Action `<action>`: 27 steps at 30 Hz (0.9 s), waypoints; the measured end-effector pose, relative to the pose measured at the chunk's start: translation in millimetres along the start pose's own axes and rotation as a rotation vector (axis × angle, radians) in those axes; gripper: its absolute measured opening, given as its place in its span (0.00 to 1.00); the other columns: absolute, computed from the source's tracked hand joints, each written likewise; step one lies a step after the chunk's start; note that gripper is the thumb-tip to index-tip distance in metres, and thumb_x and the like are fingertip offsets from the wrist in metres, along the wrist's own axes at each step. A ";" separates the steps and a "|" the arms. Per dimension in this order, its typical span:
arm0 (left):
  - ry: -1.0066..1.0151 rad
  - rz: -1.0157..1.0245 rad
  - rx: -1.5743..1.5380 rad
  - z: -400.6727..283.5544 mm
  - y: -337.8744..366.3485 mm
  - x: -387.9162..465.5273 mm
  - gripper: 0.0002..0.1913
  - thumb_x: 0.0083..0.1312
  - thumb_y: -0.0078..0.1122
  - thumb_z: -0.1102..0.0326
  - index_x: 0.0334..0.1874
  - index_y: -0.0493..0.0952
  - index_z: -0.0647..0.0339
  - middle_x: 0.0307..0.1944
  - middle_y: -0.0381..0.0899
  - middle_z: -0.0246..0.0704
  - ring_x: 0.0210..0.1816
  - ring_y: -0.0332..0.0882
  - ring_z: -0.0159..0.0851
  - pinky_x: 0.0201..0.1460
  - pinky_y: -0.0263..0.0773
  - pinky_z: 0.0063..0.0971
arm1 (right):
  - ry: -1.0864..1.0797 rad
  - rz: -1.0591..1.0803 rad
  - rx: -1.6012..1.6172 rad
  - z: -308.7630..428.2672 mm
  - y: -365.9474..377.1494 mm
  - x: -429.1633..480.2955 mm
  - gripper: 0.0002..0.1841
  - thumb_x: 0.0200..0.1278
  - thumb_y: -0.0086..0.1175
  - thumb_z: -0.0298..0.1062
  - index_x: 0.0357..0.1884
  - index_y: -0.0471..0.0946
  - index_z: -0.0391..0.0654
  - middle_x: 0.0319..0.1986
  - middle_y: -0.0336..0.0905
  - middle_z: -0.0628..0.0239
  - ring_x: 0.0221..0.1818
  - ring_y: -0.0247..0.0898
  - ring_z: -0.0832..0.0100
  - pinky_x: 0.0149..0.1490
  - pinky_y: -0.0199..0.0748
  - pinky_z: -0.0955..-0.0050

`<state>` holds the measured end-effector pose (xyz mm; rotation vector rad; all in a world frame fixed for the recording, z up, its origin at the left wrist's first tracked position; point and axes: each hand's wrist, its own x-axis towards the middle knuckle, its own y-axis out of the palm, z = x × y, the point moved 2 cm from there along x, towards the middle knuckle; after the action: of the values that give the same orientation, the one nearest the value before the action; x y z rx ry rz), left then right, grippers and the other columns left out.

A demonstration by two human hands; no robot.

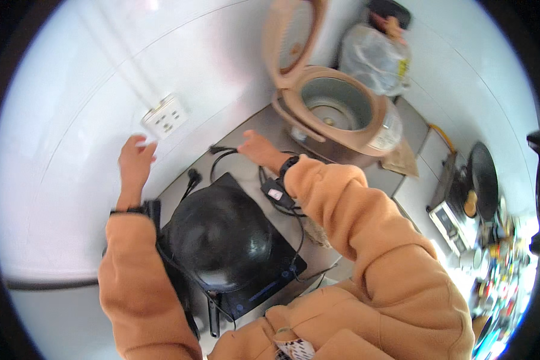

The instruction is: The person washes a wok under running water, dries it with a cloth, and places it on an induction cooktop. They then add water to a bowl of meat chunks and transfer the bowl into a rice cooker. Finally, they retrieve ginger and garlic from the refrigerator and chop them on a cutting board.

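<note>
My left hand (137, 159) is raised just below the white wall socket (165, 118), fingers curved and apart, with nothing seen in it. Farther right, my right hand (261, 148) reaches over the counter at a black power cord (222, 158). A dark plug (215, 149) lies left of its fingertips; blur hides whether the fingers grip the cord. Another black plug (194, 175) stands near the wall. Below the hands, a black wok (220, 238) rests upside down on a black induction cooktop (270, 279). A black power adapter (276, 192) lies beside my right wrist.
A rice cooker (292, 96) with its lid up and no inner pot stands behind my right hand. Beyond it is a clear plastic bag (371, 58). Brown paper (400, 157) lies beside the cooker. Farther right are a dark pan (483, 180) and blurred kitchen items.
</note>
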<state>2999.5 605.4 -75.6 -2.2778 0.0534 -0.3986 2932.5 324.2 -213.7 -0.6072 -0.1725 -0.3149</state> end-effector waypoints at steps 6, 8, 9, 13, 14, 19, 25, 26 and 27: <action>-0.094 0.206 -0.189 -58.4 -16.2 -62.9 0.17 0.60 0.59 0.65 0.49 0.73 0.66 0.34 0.81 0.38 0.30 0.80 0.30 0.30 0.70 0.22 | 0.030 0.117 0.155 16.5 -107.2 -56.0 0.16 0.55 0.55 0.39 0.44 0.77 0.41 0.40 0.80 0.55 0.46 0.76 0.60 0.53 0.72 0.65; -0.077 0.293 -0.243 -71.3 -13.8 -82.8 0.17 0.60 0.59 0.65 0.49 0.73 0.66 0.34 0.80 0.36 0.30 0.79 0.29 0.31 0.69 0.21 | 0.038 0.005 0.228 5.7 -161.1 -87.2 0.12 0.59 0.54 0.36 0.40 0.79 0.41 0.36 0.81 0.59 0.40 0.77 0.67 0.46 0.73 0.70; -0.066 0.347 -0.263 -77.0 -12.1 -91.0 0.17 0.60 0.58 0.65 0.50 0.73 0.66 0.35 0.80 0.36 0.31 0.79 0.29 0.31 0.69 0.21 | -0.062 -0.119 0.004 -2.0 -192.3 -98.3 0.11 0.60 0.54 0.36 0.41 0.78 0.41 0.35 0.81 0.62 0.39 0.76 0.71 0.46 0.72 0.72; -0.061 0.515 -0.330 -104.1 -1.9 -129.2 0.18 0.60 0.58 0.65 0.50 0.72 0.66 0.36 0.79 0.35 0.33 0.78 0.29 0.33 0.70 0.20 | 0.121 -0.532 0.052 -68.9 -303.0 -122.5 0.12 0.60 0.56 0.35 0.43 0.78 0.41 0.34 0.81 0.61 0.39 0.76 0.71 0.47 0.72 0.71; -0.061 0.566 -0.318 -111.6 0.2 -136.8 0.18 0.61 0.58 0.65 0.51 0.72 0.65 0.39 0.78 0.36 0.34 0.78 0.29 0.36 0.71 0.22 | 0.172 -0.637 0.004 -88.9 -327.2 -123.1 0.12 0.59 0.57 0.34 0.44 0.78 0.41 0.34 0.81 0.61 0.38 0.76 0.70 0.47 0.72 0.72; -0.148 0.700 -0.403 -149.2 33.1 -175.2 0.18 0.61 0.58 0.67 0.53 0.71 0.64 0.40 0.78 0.35 0.37 0.78 0.30 0.39 0.73 0.22 | 0.447 -0.391 -0.022 -183.9 -386.6 -100.4 0.21 0.62 0.53 0.46 0.54 0.72 0.46 0.50 0.73 0.66 0.51 0.68 0.71 0.51 0.67 0.67; -0.253 0.749 -0.507 -194.9 126.0 -173.5 0.25 0.63 0.59 0.63 0.60 0.66 0.63 0.50 0.74 0.37 0.43 0.74 0.29 0.43 0.72 0.22 | 0.502 -0.345 0.938 -257.8 -376.9 -42.4 0.34 0.65 0.42 0.61 0.64 0.64 0.45 0.60 0.67 0.59 0.59 0.64 0.64 0.63 0.59 0.65; -0.290 0.730 -0.539 -199.6 142.3 -170.7 0.26 0.64 0.59 0.61 0.62 0.64 0.63 0.51 0.73 0.38 0.45 0.74 0.29 0.44 0.71 0.23 | 0.465 -0.262 1.051 -263.0 -374.6 -35.6 0.34 0.65 0.41 0.62 0.64 0.64 0.44 0.60 0.67 0.58 0.60 0.63 0.63 0.64 0.57 0.65; -0.331 0.708 -0.559 -202.6 156.3 -167.4 0.28 0.64 0.59 0.60 0.63 0.63 0.62 0.53 0.72 0.38 0.47 0.73 0.30 0.46 0.71 0.24 | 0.475 -0.231 1.165 -267.0 -373.1 -28.7 0.35 0.66 0.41 0.62 0.63 0.64 0.43 0.60 0.67 0.58 0.61 0.62 0.63 0.65 0.56 0.66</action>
<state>2793.4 381.8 -108.0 -2.6279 0.8629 0.4150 2796.7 -114.3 -238.3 0.6476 0.0500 -0.5040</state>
